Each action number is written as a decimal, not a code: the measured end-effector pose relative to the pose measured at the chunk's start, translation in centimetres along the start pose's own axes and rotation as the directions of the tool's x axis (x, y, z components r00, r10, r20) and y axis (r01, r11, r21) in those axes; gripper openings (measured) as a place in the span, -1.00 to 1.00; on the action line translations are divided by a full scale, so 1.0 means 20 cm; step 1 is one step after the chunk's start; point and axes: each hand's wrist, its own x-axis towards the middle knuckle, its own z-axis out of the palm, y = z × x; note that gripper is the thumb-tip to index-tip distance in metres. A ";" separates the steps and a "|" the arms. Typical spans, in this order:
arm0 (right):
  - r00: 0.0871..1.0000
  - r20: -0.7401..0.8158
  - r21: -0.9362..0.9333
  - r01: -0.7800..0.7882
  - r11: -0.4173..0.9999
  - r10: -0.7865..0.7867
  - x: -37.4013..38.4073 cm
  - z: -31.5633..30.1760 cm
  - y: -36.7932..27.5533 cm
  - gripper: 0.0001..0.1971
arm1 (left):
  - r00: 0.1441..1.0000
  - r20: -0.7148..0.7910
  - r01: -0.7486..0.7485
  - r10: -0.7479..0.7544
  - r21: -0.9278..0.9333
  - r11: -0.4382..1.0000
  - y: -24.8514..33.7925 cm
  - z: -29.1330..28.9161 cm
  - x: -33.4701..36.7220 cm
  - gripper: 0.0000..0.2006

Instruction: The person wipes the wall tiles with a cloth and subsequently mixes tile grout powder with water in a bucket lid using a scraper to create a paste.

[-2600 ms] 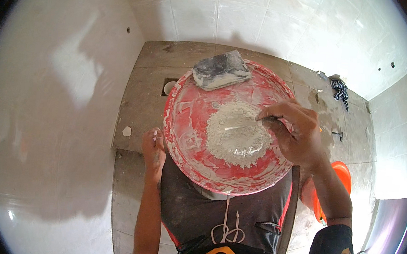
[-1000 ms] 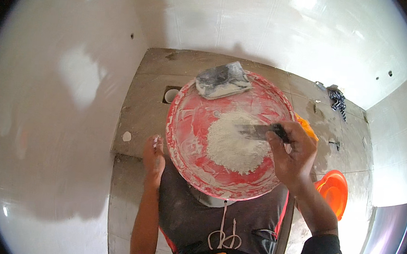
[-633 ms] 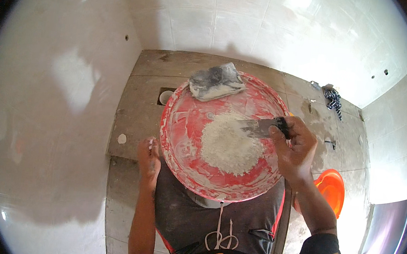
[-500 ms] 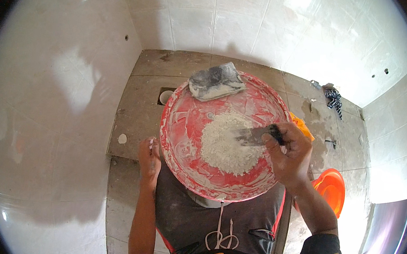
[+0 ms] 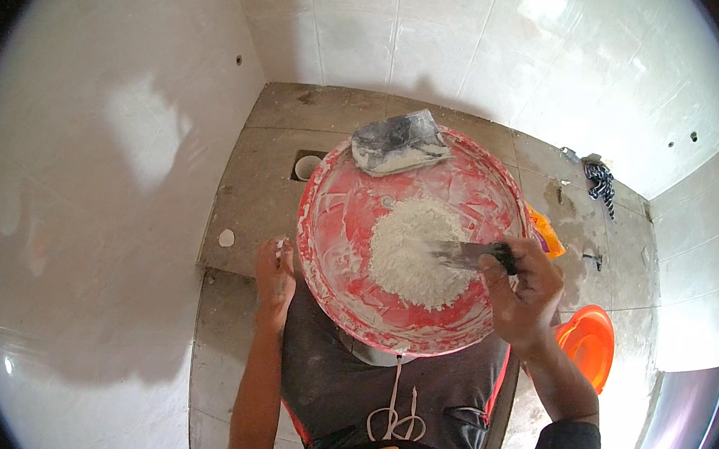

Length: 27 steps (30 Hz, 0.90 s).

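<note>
In the head view, your right hand [image 5: 529,286] is over the right side of a large, round, red plastic tray [image 5: 341,236] streaked with whitish residue. Your thumb and fingers are pinched around the black grip of a dark, flat-bladed scraper [image 5: 462,255], whose blade points left over a loose heap of off-white powder [image 5: 408,259]. That heap lies around the middle of the tray, and the tray sits above your dark grey trousers [image 5: 345,386]. A grey, dust-coated, roughly rectangular object [image 5: 401,143] lies on the tray's far edge.

Your left hand [image 5: 273,281] is just beside the tray's left rim; you cannot tell from here how far its fingers are curled or whether they hold anything.

Beyond your right forearm, a bright orange plastic basin [image 5: 590,347] sits on the brownish tiled floor [image 5: 263,203]. Farther off, a black-and-white striped cloth [image 5: 600,187] lies crumpled near the pale tiled wall [image 5: 435,47].
</note>
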 end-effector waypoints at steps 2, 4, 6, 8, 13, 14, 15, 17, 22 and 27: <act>1.000 -0.029 -0.030 -0.009 1.000 0.008 0.00 -0.02 0.01 -0.87 | 0.999 -0.026 -0.020 0.020 0.005 1.000 0.03 0.00 0.00 -0.71; 0.999 0.018 -0.016 -0.045 0.999 0.045 -0.01 -0.01 -0.02 -0.86 | 0.999 -0.031 0.018 -0.021 -0.069 0.997 0.02 0.00 -0.01 -0.71; 0.999 0.047 0.011 -0.028 1.000 0.027 -0.01 0.01 -0.02 -0.85 | 0.994 0.019 0.109 -0.108 -0.219 0.970 0.00 0.00 -0.01 -0.71; 0.997 0.057 0.055 0.045 0.997 -0.048 -0.02 0.05 -0.01 -0.85 | 0.998 -0.008 0.060 -0.062 -0.134 0.989 0.02 0.01 -0.02 -0.70; 0.998 -0.011 -0.041 0.067 0.997 -0.067 0.00 0.03 -0.04 -0.84 | 0.997 -0.035 0.074 -0.074 -0.016 0.997 0.05 -0.04 -0.03 -0.69; 0.997 -0.010 -0.059 0.072 0.996 -0.073 0.00 0.03 -0.04 -0.84 | 0.996 -0.040 0.075 -0.075 -0.003 0.997 0.05 -0.04 -0.02 -0.68; 0.997 -0.013 -0.082 0.077 0.994 -0.078 0.00 0.03 -0.04 -0.84 | 0.997 -0.041 0.073 -0.072 0.005 0.997 0.06 -0.04 -0.01 -0.67; 0.997 0.007 -0.099 0.083 0.992 -0.083 -0.01 0.05 -0.03 -0.84 | 0.997 -0.082 0.006 -0.009 -0.032 0.999 0.06 -0.04 -0.03 -0.65; 1.000 0.001 -0.053 0.021 0.998 -0.021 0.01 0.05 -0.03 -0.86 | 0.998 -0.045 0.044 -0.048 -0.081 0.996 0.06 0.00 -0.01 -0.63; 0.999 -0.047 -0.023 0.015 1.000 -0.016 0.12 -0.04 -0.15 -0.87 | 0.995 0.045 0.092 -0.086 -0.174 0.980 -0.09 -0.04 0.01 -0.62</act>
